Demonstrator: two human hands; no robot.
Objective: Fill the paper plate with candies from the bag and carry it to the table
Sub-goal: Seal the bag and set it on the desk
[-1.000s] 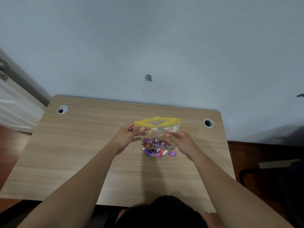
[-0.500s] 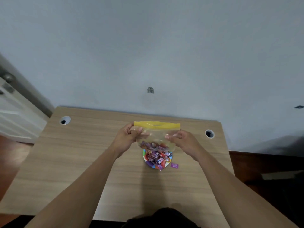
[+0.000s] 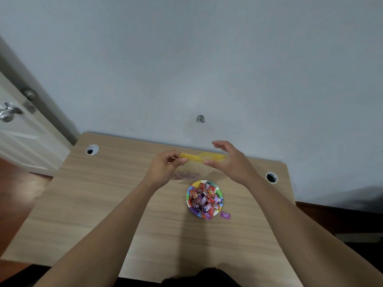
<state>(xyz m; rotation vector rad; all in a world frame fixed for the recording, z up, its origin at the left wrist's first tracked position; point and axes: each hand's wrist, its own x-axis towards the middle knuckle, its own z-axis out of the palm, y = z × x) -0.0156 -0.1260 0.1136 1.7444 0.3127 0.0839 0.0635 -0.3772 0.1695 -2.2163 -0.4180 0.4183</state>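
A small colourful paper plate (image 3: pixel 191 208) sits on the wooden desk (image 3: pixel 103 204), heaped with red and purple wrapped candies (image 3: pixel 204 198). One purple candy (image 3: pixel 225 215) lies on the desk just right of the plate. Beyond the plate both hands hold a clear zip bag (image 3: pixel 202 157) by its yellow top strip. My left hand (image 3: pixel 165 165) pinches the strip's left end. My right hand (image 3: pixel 228 160) pinches its right end between thumb and fingers. The bag's clear body is blurred; a few purple candies show low inside it.
The desk has a cable hole at the back left (image 3: pixel 91 150) and another at the back right (image 3: pixel 271 177). A pale wall rises right behind the desk. A white door with metal knobs (image 3: pixel 8 114) stands at the left. Dark floor lies to the right.
The bag has moved away from above the plate toward the wall, now held flatter by its yellow strip. The heaped plate is fully uncovered. The camera has tilted up.
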